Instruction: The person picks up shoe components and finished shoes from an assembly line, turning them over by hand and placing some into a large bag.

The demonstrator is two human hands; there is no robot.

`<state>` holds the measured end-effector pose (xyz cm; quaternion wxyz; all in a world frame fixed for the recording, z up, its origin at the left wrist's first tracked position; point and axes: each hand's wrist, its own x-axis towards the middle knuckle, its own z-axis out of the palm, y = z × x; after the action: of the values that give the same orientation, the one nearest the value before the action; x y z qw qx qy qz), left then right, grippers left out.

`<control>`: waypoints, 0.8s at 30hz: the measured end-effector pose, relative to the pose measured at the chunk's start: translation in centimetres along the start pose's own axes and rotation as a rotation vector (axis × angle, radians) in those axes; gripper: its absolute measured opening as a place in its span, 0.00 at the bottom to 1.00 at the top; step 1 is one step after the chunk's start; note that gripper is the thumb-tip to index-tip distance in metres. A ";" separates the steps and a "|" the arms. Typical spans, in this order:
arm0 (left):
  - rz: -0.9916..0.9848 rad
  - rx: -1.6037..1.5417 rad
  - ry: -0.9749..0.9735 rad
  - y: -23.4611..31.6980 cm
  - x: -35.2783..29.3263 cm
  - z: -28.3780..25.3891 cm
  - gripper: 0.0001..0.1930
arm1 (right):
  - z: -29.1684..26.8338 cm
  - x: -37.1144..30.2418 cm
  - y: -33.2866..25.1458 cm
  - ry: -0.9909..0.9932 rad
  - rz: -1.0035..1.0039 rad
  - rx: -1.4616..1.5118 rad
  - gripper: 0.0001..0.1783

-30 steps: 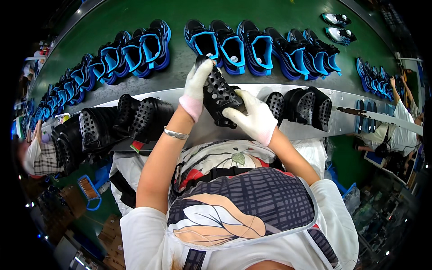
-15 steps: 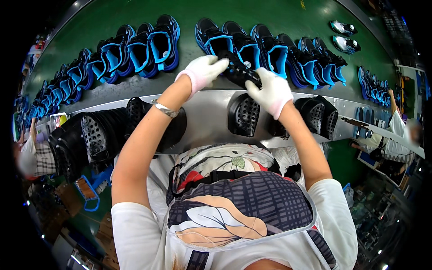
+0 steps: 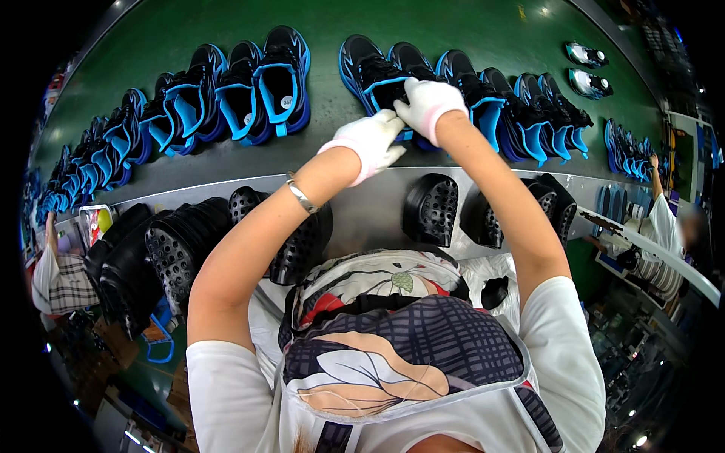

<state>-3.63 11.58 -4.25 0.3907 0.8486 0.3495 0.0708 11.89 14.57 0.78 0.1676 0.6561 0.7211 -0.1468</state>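
While both gloved hands reach up onto the green conveyor belt (image 3: 226, 23), they meet at one black and blue sneaker (image 3: 393, 83) lying at the belt's near edge. Left of that sneaker, a gap separates it from a row of black and blue sneakers (image 3: 226, 94) that curves away; four are clear near the gap, and the farther ones blur together uncountably. At the sneaker, the left hand (image 3: 368, 141), in a white glove, curls its fingers against the near side, a metal bracelet (image 3: 300, 196) on its wrist. Just right of it, the right hand (image 3: 428, 106) closes over the sneaker's top, fingers pressed together on it. Right of the sneaker, about six more sneakers (image 3: 521, 106) continue along the belt. Farther right, two silvery soles (image 3: 589, 68) lie apart. Below the sneaker, along the metal rail (image 3: 362, 211), black studded outsoles (image 3: 432, 210) stand: about four on the left, four on the right. At the far right, another person (image 3: 664, 234) in a white shirt stands by the belt.
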 end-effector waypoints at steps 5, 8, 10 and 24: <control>-0.200 -0.044 -0.148 -1.6 2.0 1.1 0.29 | 1.6 3.0 -2.0 -0.137 0.123 0.097 0.20; -0.210 -0.130 -0.204 -2.9 3.5 1.5 0.27 | 3.0 5.0 -1.7 -0.143 0.167 0.186 0.22; -0.351 -0.241 -0.406 -2.3 5.1 0.3 0.26 | 3.5 5.8 -1.5 -0.173 0.180 0.208 0.21; -0.549 -0.128 -0.351 -4.3 7.2 4.0 0.24 | 8.1 9.1 -0.9 -0.051 0.080 0.245 0.18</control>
<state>0.98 15.75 -11.15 0.5020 0.6957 0.4874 -0.1626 10.67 19.15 -10.48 0.1103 0.6957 0.6667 -0.2436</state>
